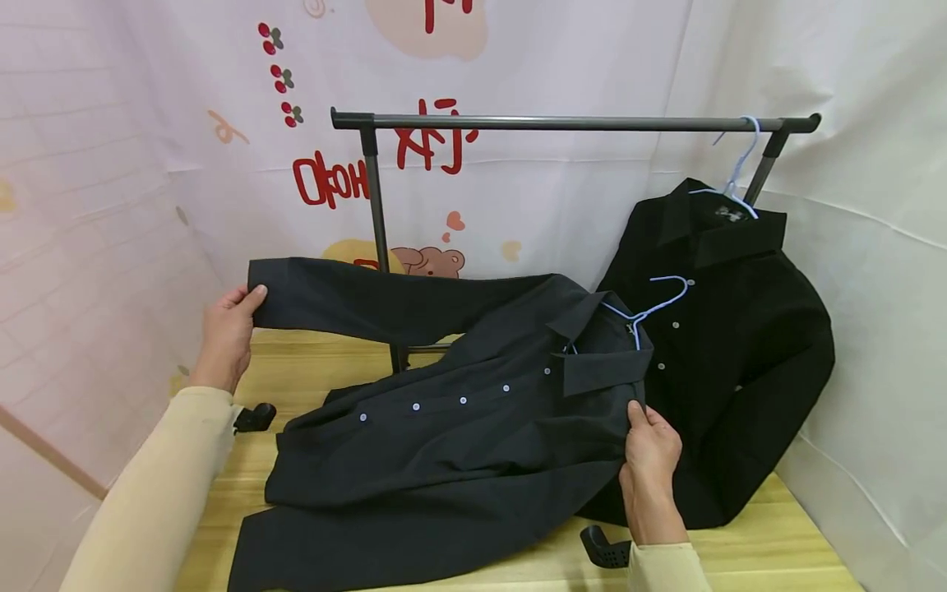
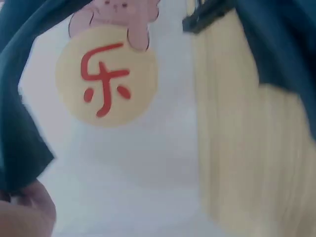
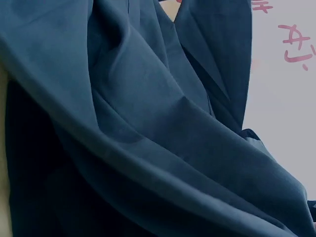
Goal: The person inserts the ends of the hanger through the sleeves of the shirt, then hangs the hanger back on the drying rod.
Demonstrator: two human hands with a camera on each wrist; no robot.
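Note:
A dark button-up shirt (image 1: 459, 427) is spread above the wooden table, collar to the right, with a light blue hanger (image 1: 658, 304) inside its neck and the hook sticking out. My left hand (image 1: 225, 341) pinches the cuff of one sleeve (image 1: 333, 296), pulling it out to the left; in the left wrist view the fingers (image 2: 37, 210) show at the cuff's edge. With my right hand (image 1: 651, 452) I grip the shirt near the shoulder, just below the collar. Draped cloth (image 3: 163, 123) fills most of the right wrist view, where that hand is hidden.
A black rack's bar (image 1: 577, 123) runs across the back. From its right end a second dark shirt (image 1: 747, 329) hangs on a blue hanger (image 1: 732, 181), overlapped by the held shirt. The wooden table (image 1: 792, 551) lies below, with a white printed backdrop (image 1: 555, 49) behind.

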